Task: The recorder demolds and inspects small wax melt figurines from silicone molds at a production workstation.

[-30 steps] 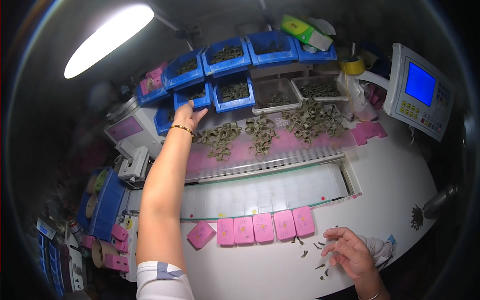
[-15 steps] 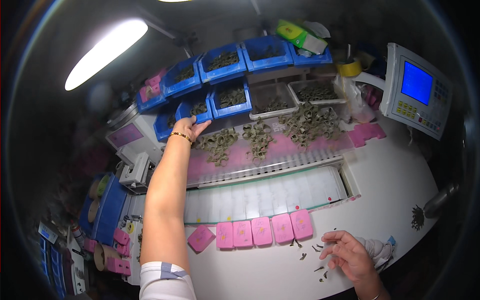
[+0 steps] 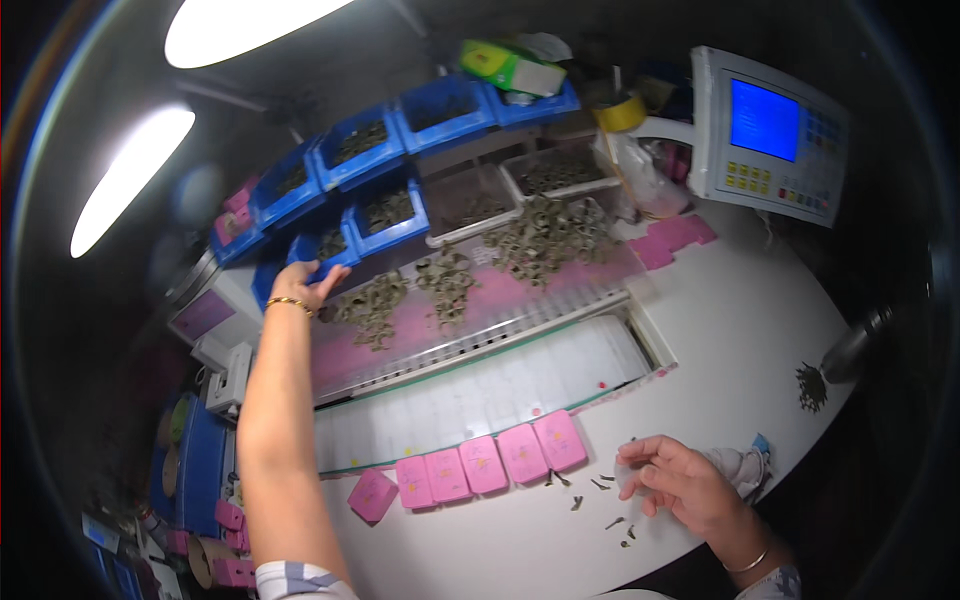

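At the back left, my left hand (image 3: 308, 287) grips the front of a small blue bin (image 3: 330, 245) of olive-green pieces, with thumb out and some fingers hidden. Under and right of that hand, piles of olive-green loops (image 3: 440, 285) lie on a pink board with a clear cover (image 3: 470, 305). My right hand (image 3: 665, 480) hovers low at the right, fingers loosely bent and apart, holding nothing visible, beside a few small dark pieces (image 3: 615, 525) and a row of pink blocks (image 3: 483, 463).
More blue bins (image 3: 355, 140) and clear trays (image 3: 470, 205) stand behind. A control panel (image 3: 765, 135) is at the back right, a dark cylindrical object (image 3: 850, 345) by the right edge, a white machine (image 3: 230, 375) at the left, and a long recessed white strip (image 3: 470, 385) across the middle.
My left hand has drawn the small blue bin toward me, out from its neighbours. The view has turned, shifting the bench in the picture. My right hand stays beside the pink blocks.
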